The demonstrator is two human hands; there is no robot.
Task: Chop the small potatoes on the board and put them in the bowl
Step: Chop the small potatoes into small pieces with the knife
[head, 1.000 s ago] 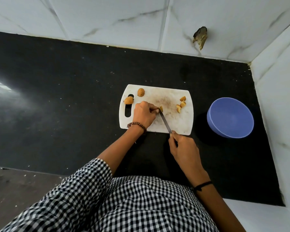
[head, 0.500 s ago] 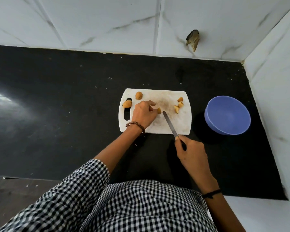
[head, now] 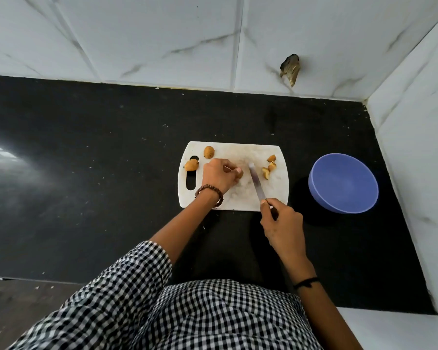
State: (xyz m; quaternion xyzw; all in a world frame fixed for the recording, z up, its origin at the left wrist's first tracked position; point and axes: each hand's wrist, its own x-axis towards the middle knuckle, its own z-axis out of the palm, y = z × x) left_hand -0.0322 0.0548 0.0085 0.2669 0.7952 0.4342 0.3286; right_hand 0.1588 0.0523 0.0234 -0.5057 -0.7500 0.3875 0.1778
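A white cutting board [head: 248, 198] lies on the black counter. Two whole small potatoes sit near its left end, one [head: 209, 152] at the top and one [head: 191, 164] beside the handle slot. Several cut pieces [head: 269, 166] lie at the right end. My left hand [head: 219, 174] pinches a potato piece [head: 240, 174] at its fingertips in the board's middle. My right hand [head: 281, 223] grips a knife [head: 257, 181] at the board's front edge, its blade lying just right of that piece. A blue bowl [head: 343, 186] stands to the right of the board, with nothing visible inside.
White marbled tile walls close the counter at the back and right, right behind the bowl. A broken hole [head: 290, 69] marks the back wall. The black counter [head: 86, 173] stretches far to the left of the board.
The knife came out of the potato under my left hand and shifted right, its blade now beside the piece. My left hand stayed on the potato piece.
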